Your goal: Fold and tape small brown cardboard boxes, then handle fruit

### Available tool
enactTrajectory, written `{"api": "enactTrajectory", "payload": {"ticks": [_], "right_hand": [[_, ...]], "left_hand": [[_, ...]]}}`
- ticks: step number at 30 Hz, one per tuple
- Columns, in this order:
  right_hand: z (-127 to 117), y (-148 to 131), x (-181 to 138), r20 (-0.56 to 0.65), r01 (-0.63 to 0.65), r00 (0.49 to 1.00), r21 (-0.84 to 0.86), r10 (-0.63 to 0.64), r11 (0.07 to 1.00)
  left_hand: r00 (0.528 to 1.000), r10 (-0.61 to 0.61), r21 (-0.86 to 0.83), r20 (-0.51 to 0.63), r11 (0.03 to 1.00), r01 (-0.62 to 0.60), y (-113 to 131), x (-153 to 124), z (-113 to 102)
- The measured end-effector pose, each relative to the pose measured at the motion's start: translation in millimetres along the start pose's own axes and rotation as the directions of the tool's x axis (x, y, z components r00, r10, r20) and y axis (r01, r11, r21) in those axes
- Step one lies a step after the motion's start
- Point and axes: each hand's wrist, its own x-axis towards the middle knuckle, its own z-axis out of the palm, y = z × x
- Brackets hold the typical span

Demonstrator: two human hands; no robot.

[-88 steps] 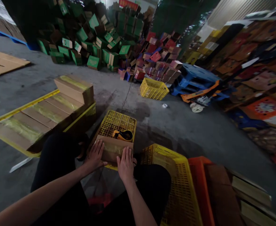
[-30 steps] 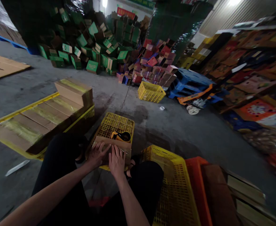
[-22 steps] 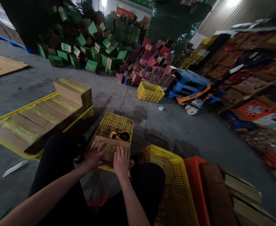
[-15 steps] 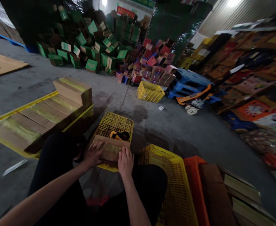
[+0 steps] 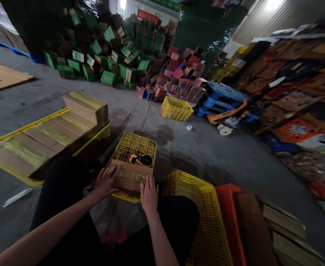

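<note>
A small cardboard box [image 5: 130, 176] with clear tape along its top lies on the near part of an upturned yellow crate [image 5: 137, 142], between my knees. My left hand [image 5: 104, 181] grips the box's left end, fingers laid over the corner. At the right end, my right hand [image 5: 149, 193] holds the box with its fingers over the edge. Just beyond the box, an orange and black tape dispenser [image 5: 141, 160] rests on the crate.
Taped boxes [image 5: 50, 132] fill a yellow crate [image 5: 80, 149] on my left. To my right stand another yellow crate [image 5: 216, 214] and an orange crate [image 5: 230, 207] beside cardboard boxes [image 5: 285, 221]. Farther off are a yellow crate [image 5: 176, 109], a pallet jack [image 5: 229, 116] and piled boxes [image 5: 108, 76].
My left hand has slid a little left, toward the box's end. My right hand has shifted slightly down and right, off the box's top face. The box stays in place.
</note>
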Motion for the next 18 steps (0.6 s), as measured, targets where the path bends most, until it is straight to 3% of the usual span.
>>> {"api": "enactTrajectory", "payload": {"ticks": [9,18], "right_hand": [[-5,-8,-20,0.058,0.099,0.994,-0.044,-0.096,0.994],[-6,-27,-18,0.035,0.184,0.982,0.062,-0.186,0.981]], "left_hand": [[0.995,0.095,0.007,0.019,0.995,-0.095,2,-13,8],[0.988,0.149,-0.052,0.032,0.988,-0.147,13,-11,2]]}}
